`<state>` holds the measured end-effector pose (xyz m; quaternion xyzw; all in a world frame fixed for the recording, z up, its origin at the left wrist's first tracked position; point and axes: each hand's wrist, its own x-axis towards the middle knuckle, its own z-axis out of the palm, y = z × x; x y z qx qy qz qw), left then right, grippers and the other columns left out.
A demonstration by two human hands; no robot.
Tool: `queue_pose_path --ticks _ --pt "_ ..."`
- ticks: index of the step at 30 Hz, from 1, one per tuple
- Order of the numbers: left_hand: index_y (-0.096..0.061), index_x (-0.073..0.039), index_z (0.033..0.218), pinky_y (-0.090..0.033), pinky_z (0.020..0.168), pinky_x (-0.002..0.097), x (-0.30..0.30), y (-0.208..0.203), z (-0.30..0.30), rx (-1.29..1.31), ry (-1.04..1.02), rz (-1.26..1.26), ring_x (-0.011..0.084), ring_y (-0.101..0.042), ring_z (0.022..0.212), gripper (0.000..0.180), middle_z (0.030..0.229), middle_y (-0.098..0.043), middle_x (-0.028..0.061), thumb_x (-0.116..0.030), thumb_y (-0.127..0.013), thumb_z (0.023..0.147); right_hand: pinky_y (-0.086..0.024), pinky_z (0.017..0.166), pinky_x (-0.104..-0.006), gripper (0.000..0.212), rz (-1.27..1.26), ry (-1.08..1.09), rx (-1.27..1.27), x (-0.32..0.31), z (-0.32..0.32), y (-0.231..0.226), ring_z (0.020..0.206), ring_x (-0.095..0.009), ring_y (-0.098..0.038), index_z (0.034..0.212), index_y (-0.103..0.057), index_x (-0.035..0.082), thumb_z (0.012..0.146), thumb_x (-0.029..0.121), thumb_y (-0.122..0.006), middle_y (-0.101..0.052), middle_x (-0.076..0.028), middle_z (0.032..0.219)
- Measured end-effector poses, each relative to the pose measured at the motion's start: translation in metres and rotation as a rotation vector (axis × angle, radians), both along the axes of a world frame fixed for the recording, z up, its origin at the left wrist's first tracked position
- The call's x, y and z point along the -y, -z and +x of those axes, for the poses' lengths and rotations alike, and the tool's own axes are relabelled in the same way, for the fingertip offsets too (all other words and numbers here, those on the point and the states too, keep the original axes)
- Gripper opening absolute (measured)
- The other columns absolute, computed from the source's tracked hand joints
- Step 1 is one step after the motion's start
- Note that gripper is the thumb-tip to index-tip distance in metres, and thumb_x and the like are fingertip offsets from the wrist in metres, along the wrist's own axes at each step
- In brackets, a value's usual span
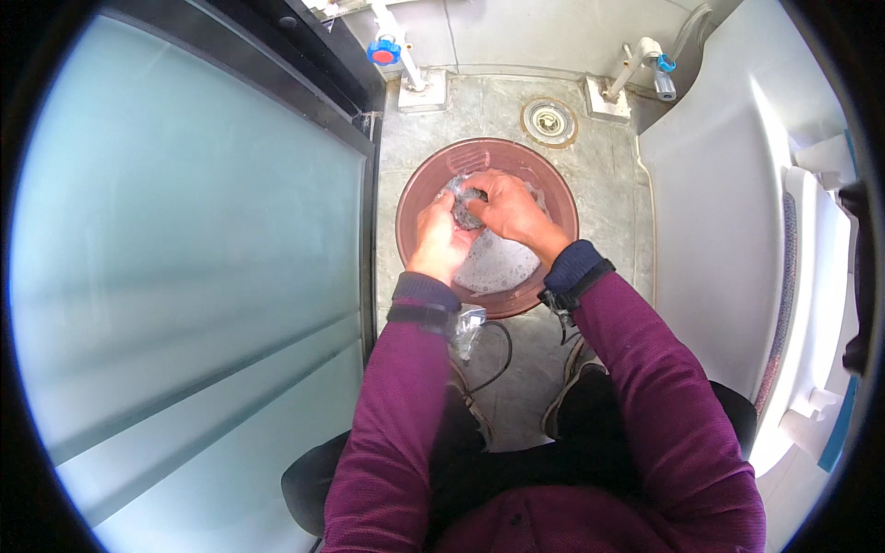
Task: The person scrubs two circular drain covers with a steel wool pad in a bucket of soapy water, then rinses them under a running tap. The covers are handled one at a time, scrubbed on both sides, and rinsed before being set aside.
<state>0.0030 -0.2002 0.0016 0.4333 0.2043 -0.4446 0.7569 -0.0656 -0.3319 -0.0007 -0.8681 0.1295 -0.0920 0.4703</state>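
Note:
Over a round brown-pink plastic basin (415, 269) on the floor, both my hands hold a small dark grey, wet-looking bundle (468, 210); its kind does not show clearly. My left hand (441, 232) cups it from the left, with the fingers partly hidden beneath. From the right, my right hand (509, 205) closes its thumb and fingers on the bundle's top. Soapy water with white foam (498, 264) lies in the basin, below and to the right of the hands.
A frosted glass panel (203, 240) in a dark frame stands close on the left, and a white washbasin-like fixture (714, 194) on the right. Beyond the basin are a round floor drain (549, 123) and pipes with a blue-and-red valve (383, 52). A clear plastic packet (468, 330) lies nearer me.

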Motion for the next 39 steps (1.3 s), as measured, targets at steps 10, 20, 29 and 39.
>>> queue_pose_path --ticks 10,20,29,39 --pt "-0.049 0.000 0.139 -0.054 0.105 0.0565 0.000 -0.011 0.006 0.290 0.280 -0.048 0.0309 -0.064 0.119 0.040 0.128 -0.063 0.0158 -0.030 -0.041 0.113 -0.049 0.055 -0.0295 0.015 0.767 0.390 -0.222 0.033 0.007 -0.010 0.067 -0.015 -0.062 0.107 -0.072 0.005 0.095 0.014 -0.069 -0.071 -0.005 0.088" --pt "-0.053 0.000 0.134 -0.054 0.105 0.0541 -0.011 0.004 0.016 0.110 0.152 -0.151 0.0301 -0.065 0.119 0.037 0.127 -0.064 0.0173 -0.028 -0.046 0.112 -0.034 0.039 -0.0242 0.017 1.192 0.386 -0.186 0.039 0.002 -0.009 0.052 -0.015 -0.052 0.110 -0.063 0.001 0.101 0.014 -0.055 -0.065 -0.008 0.086" --pt "-0.055 0.003 0.126 -0.055 0.105 0.0515 -0.019 0.015 0.016 0.192 0.104 0.061 0.0340 -0.064 0.119 0.036 0.125 -0.065 0.0196 -0.029 -0.046 0.112 -0.048 0.049 -0.0312 0.022 0.711 0.390 -0.264 0.050 0.001 0.004 0.060 -0.020 -0.059 0.116 -0.063 0.004 0.099 0.017 -0.059 -0.063 -0.010 0.090" --pt "-0.048 0.007 0.138 -0.054 0.108 0.0487 -0.031 0.032 0.017 0.157 0.173 -0.111 0.0357 -0.062 0.123 0.045 0.131 -0.062 0.0192 0.009 -0.044 0.094 -0.058 0.085 -0.0457 0.040 -0.411 -0.282 -0.511 -0.039 -0.037 0.077 0.097 -0.037 -0.072 0.117 -0.068 0.012 0.078 0.004 -0.070 -0.070 -0.019 0.112"
